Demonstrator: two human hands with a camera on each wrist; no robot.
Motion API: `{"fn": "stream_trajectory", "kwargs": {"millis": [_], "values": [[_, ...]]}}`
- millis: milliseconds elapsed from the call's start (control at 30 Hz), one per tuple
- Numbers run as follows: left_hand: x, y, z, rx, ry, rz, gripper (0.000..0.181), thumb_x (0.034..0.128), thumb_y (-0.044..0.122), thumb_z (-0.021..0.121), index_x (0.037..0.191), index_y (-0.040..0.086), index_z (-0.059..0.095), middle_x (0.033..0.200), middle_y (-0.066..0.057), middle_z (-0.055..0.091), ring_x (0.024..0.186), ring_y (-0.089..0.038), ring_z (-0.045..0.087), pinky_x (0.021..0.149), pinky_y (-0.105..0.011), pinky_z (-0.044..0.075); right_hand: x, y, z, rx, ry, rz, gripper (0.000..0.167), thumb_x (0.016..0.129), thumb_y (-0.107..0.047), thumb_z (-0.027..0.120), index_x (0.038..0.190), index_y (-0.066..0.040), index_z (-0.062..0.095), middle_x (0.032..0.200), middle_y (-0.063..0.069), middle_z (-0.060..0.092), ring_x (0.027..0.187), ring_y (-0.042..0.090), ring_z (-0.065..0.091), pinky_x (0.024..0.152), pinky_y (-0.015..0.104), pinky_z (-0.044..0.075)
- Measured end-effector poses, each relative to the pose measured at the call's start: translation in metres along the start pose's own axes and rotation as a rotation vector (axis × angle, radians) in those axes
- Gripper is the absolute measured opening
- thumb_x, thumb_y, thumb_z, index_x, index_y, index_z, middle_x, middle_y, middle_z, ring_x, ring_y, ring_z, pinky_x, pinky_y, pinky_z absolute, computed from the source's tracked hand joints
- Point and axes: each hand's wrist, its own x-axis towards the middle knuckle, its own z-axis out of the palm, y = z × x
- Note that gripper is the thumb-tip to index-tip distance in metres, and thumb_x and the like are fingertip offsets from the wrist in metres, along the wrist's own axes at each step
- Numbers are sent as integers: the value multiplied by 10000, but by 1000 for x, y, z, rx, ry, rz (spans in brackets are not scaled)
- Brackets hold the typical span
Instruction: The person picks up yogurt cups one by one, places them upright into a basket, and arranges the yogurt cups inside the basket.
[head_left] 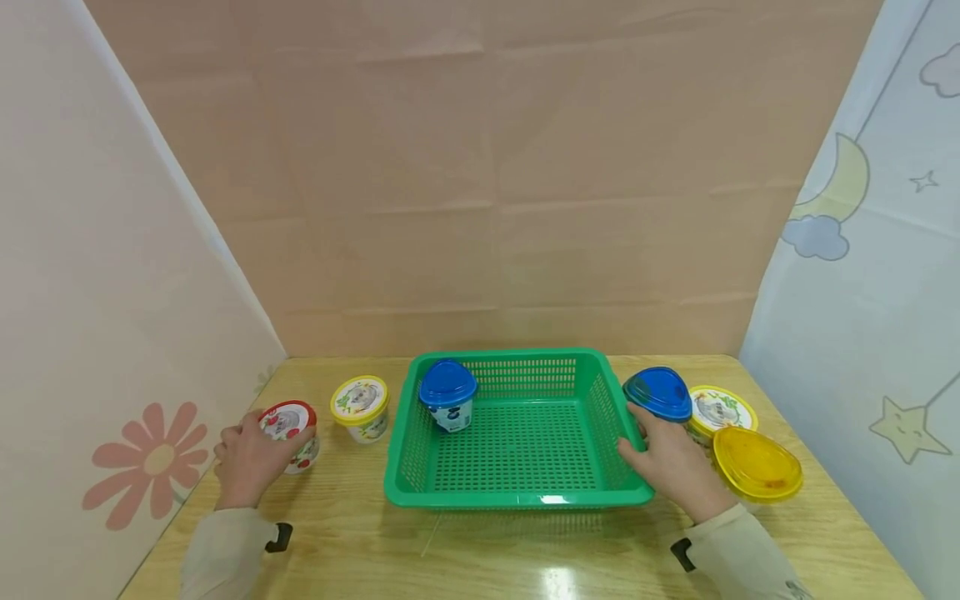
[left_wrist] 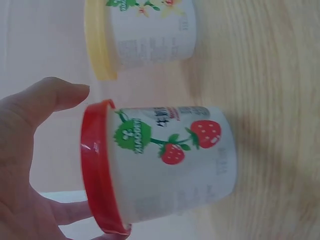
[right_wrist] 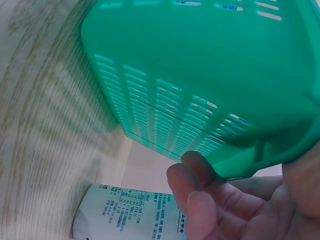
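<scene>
The left hand [head_left: 253,458], thumb apart, half-cups the round, red-lidded white tub [left_wrist: 170,165] left of the green plastic basket [head_left: 517,499] — a lopsided pinch could tip it — while the right hand [head_left: 671,458] grips the basket's rim.

Bare left hand [head_left: 258,458], extending from a left forearm in a pale beige sleeve [head_left: 225,557]; the thumb [left_wrist: 65,94] stands well apart from the fingers [left_wrist: 70,212]. Bare right hand [head_left: 671,460], angled inward from a right forearm in a matching pale beige sleeve [head_left: 746,554]; its fingers [right_wrist: 182,182] are curled, with the right thumb [head_left: 633,455] pointing towards the midline. Both forearms enter from below, the hands well apart.
</scene>
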Motion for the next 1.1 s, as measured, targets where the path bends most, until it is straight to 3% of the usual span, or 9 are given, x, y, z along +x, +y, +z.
{"fn": "stream_trajectory", "kwargs": {"millis": [167, 500, 733, 1100], "values": [[1, -4, 1, 2, -36, -18, 1138, 799, 616, 733, 1480, -125, 202, 1306, -472, 285, 1167, -620, 297, 858, -760, 339, 1, 0, 0, 5, 0, -1, 663, 939, -252, 652, 1448, 98, 413, 1114, 273, 672, 869, 270, 659, 702, 485, 563], [7, -10, 4, -43, -75, -39, 1201, 803, 642, 713, 1510, -125, 118, 1385, -425, 298, 1210, -611, 332, 920, -753, 354, 1, 3, 3, 16, 28, -22, 657, 929, -203, 649, 1463, 87, 397, 972, 172, 678, 693, 181, 572, 573, 348, 475], [8, -16, 7, -123, -83, -26, 1200, 802, 607, 744, 1511, -121, 105, 1363, -390, 340, 1171, -569, 377, 889, -716, 395, 2, 3, 1, 8, 19, -35, 658, 931, -213, 655, 1457, 91, 403, 1003, 196, 681, 763, 208, 608, 619, 400, 515], [10, -20, 9, -159, -84, -23, 1199, 789, 613, 761, 1495, -139, 149, 1366, -376, 370, 1180, -546, 423, 909, -671, 432, 0, 2, 2, 16, 8, -36, 669, 934, -227, 658, 1462, 93, 399, 1051, 233, 675, 831, 256, 637, 651, 444, 531]]}}
